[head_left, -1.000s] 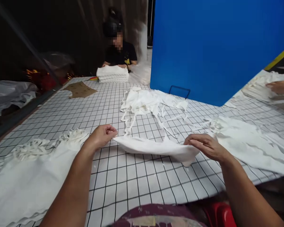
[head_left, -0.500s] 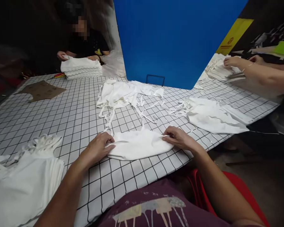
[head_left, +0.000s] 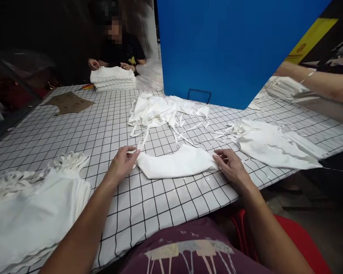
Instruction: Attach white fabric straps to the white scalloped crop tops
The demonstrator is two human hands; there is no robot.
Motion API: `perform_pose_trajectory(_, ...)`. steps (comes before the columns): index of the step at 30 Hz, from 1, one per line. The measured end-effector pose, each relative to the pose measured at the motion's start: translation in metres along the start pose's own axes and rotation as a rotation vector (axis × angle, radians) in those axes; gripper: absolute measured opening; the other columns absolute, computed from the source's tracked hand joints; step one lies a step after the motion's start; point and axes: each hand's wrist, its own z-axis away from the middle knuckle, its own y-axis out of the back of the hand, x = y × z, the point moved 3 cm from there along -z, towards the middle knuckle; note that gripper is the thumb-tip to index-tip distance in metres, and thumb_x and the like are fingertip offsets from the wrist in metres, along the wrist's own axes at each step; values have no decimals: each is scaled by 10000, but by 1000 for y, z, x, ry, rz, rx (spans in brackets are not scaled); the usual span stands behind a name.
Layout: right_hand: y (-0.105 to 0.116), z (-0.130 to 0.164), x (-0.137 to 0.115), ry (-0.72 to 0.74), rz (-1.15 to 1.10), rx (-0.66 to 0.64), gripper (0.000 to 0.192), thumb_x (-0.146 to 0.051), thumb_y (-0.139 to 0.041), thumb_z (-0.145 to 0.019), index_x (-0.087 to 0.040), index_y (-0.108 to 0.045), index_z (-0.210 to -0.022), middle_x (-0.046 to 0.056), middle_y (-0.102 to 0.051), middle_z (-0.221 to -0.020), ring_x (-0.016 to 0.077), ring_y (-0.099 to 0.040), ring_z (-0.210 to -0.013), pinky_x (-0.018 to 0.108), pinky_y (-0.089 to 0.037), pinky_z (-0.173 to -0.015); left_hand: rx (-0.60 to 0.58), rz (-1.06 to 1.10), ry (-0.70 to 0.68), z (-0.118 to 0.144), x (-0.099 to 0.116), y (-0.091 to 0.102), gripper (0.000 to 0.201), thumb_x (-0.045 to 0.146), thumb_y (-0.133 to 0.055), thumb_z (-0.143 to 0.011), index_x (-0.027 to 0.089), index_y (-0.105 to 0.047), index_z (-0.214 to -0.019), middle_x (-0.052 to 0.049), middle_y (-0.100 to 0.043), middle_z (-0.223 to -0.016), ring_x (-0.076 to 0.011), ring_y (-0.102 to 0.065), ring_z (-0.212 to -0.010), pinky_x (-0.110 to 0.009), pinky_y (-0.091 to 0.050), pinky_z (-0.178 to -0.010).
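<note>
In front of me a white fabric piece [head_left: 177, 164] is stretched flat across the checked tabletop, its upper edge rising to a peak near the middle. My left hand [head_left: 124, 163] pinches its left end between thumb and fingers. At the opposite end, my right hand [head_left: 231, 164] has thumb and fingers closed on the right corner. Just beyond lies a loose heap of white fabric pieces with thin straps [head_left: 154, 110]. More white pieces [head_left: 270, 140] spread out to the right of my right hand. A thick stack of white pieces [head_left: 40, 209] with looped straps is left of my left forearm.
A tall blue board [head_left: 225, 49] with a black wire stand [head_left: 199, 96] rises at the back. Behind the table a person [head_left: 121, 49] handles a white stack [head_left: 113, 79]. Another person's arm [head_left: 326, 82] reaches in at right. A brown sheet [head_left: 70, 103] lies far left.
Both my hands have moved slightly away from me with the fabric piece, which now lies flatter and more stretched. The view has shifted left. The arm at right has moved over its stack.
</note>
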Motion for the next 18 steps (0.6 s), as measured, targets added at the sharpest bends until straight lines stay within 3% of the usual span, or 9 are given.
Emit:
perform_pose_trajectory(3,5,16,-4,18,-44,-67,441,-547,-658,-847,-242,-628,-1164,94,-611,-1123,229,-601,-935,379,-527,-799,-50,-87,19,15,-10,-3,634,699,-578,-749,176,-638,-1104,-122,-640,-1172,-289,-640,-1005,-375,-534,-805)
perform_pose_trajectory(7,9,22,-15,-11,-26,-66,320,-521,-618,-880,-221,-666,-980,73,-637,-935,218,-585,-844,373,-506,-766,-118,-141,-6,15,-12,-6,508,662,-637,-698,195,-664,-896,-88,-678,-968,-295,-635,-902,-415,-523,-823)
perform_pose_trajectory(10,13,17,-20,-72,-247,-98,311,-510,-558,-919,-211,-644,-904,41,-638,-840,183,-577,-762,318,-485,-685,-185,101,14,8,-3,-1,409,611,-652,-736,221,-632,-855,-35,-684,-877,-246,-637,-835,-368,-532,-783)
perform_pose_trajectory(13,24,14,-14,-167,-320,-16,320,-518,-572,-903,-205,-630,-930,24,-629,-824,161,-568,-721,289,-469,-651,-133,344,102,-4,1,9,357,537,-683,-744,223,-599,-889,-11,-675,-837,-219,-654,-838,-325,-546,-768)
perform_pose_trajectory(16,32,19,-3,-261,-113,82,338,-521,-581,-888,-205,-639,-990,33,-651,-848,165,-577,-713,311,-477,-691,-13,115,115,-9,0,14,408,513,-660,-756,212,-595,-1022,-56,-673,-943,-257,-667,-875,-384,-560,-780)
perform_pose_trajectory(18,31,25,0,-301,-21,70,354,-539,-570,-889,-207,-646,-983,39,-663,-838,175,-589,-719,322,-481,-704,83,-169,5,-4,3,12,470,512,-595,-796,188,-581,-1136,-130,-625,-1131,-318,-647,-980,-472,-550,-831)
